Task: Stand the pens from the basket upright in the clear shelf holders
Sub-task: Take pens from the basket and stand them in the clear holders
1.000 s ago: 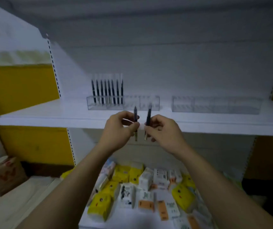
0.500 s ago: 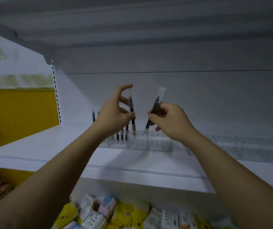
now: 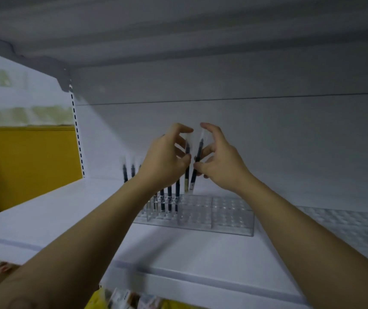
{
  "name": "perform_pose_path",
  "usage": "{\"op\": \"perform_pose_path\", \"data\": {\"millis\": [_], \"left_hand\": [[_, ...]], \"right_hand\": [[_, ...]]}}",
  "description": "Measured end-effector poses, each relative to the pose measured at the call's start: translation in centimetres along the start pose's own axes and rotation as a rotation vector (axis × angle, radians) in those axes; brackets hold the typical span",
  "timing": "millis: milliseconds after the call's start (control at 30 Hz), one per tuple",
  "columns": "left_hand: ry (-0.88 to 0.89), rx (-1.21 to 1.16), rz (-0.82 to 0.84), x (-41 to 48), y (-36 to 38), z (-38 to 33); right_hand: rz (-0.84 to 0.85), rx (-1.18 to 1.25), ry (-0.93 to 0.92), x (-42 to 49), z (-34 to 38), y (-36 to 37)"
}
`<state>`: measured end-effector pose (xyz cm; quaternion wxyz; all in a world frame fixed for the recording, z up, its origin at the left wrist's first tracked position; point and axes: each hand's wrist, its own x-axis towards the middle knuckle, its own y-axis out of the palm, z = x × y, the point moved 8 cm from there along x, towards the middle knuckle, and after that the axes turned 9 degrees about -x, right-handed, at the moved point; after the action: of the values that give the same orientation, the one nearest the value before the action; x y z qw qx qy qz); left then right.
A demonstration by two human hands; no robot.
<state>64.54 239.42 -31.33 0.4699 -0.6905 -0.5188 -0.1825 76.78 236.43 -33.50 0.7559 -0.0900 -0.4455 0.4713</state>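
Both arms reach up and forward over the white shelf, forearms converging so that the two hands meet just above the left half of the clear pen holder. The left hand pinches a dark pen between thumb and curled middle fingers, with the index finger arched up and over the pen's clear top end. The right hand pinches a second dark pen between thumb and the lower fingers, its index finger likewise lifted and hooked over the top. Each hand is closed only as far as the pinch needs; the spare fingers stay loosely spread.

The pen in the left hand hangs close to upright; the one in the right hand tilts, its top leaning away from the holder's left end. The two pens sit just beside each other, their lower tips above the holder's grid of sockets. Whether either tip touches the holder cannot be told.

A row of dark pens stands upright in the holder's left end, partly hidden behind the left wrist. A second clear holder lies on the shelf to the right of the first. A yellow panel shows well to the holder's left, and blurred packets show below the shelf's front edge.
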Motion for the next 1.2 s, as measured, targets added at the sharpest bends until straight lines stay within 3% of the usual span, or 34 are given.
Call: {"op": "perform_pose_path", "data": {"millis": [467, 667, 1033, 1200], "left_hand": [[0.044, 0.108, -0.079, 0.4, -0.4, 0.9], [0.051, 0.095, -0.038, -0.1, 0.0, 1.5], [0.111, 0.384, -0.025, -0.6, 0.3, 2.4], [0.051, 0.457, 0.075, -0.6, 0.8, 3.3]], "right_hand": [[-0.042, -0.015, 0.013, -0.5, -2.6, 0.5], [-0.019, -0.038, -0.010, -1.0, -2.4, 1.2], [0.016, -0.149, -0.053, -1.9, -2.1, 2.2], [0.055, -0.300, -0.127, -2.2, -1.2, 2.3]]}}
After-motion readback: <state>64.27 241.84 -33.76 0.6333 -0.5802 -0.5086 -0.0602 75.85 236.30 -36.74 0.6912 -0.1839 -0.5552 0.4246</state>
